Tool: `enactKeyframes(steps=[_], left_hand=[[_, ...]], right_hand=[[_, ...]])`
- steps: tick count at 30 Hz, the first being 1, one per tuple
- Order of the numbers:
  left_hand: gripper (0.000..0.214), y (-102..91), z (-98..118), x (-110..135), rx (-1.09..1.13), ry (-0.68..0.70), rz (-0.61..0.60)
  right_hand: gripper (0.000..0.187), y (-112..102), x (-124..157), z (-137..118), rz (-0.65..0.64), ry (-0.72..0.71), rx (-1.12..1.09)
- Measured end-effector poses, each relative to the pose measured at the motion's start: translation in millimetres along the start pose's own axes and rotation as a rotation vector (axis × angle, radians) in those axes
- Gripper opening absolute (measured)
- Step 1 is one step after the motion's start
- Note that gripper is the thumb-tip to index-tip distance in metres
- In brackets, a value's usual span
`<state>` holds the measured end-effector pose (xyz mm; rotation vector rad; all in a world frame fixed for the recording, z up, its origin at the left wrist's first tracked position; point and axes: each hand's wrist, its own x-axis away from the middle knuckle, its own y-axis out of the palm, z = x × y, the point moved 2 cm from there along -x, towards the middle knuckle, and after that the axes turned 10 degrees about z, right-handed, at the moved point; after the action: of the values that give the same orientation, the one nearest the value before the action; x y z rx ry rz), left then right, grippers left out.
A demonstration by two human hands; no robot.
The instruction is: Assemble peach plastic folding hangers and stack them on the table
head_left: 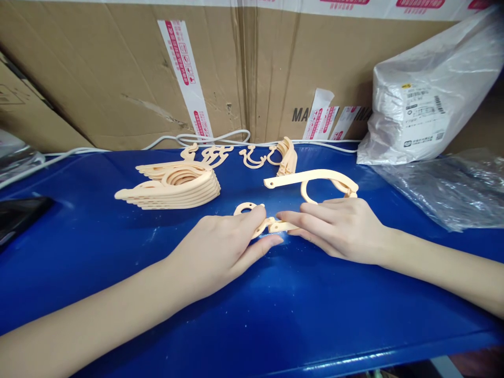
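My left hand (224,247) rests on the blue table (275,315) with its fingers pinched on a small peach plastic hook piece (246,209). My right hand (338,228) lies opposite, fingers closed on the end of a peach folding hanger arm (311,178) that arches behind it. The two parts meet between my fingertips near the table's middle. A stack of several folded peach hangers (177,186) lies to the left behind my left hand.
Loose peach hooks (254,157) and a few hanger parts (287,157) lie at the back by white cables (212,139). Cardboard boxes (137,68) wall the rear. Plastic bags (425,105) sit at right; a dark flat object (18,212) lies at left.
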<state>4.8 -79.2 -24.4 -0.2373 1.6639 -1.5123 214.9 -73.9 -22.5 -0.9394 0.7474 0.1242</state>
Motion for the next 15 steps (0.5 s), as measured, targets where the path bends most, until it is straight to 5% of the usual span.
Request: enactKeyframes(steps=[6, 15], left_hand=[[0.047, -1.2, -1.6, -2.1, -0.259, 0.205, 0.059], [0.044, -6.9, -2.4, -6.2, -0.345, 0.332, 0.103]], right_hand=[[0.023, 2.8, 0.7, -1.5, -0.004, -0.011, -0.028], [0.028, 0.4, -4.2, -0.9, -0.050, -0.003, -0.091]])
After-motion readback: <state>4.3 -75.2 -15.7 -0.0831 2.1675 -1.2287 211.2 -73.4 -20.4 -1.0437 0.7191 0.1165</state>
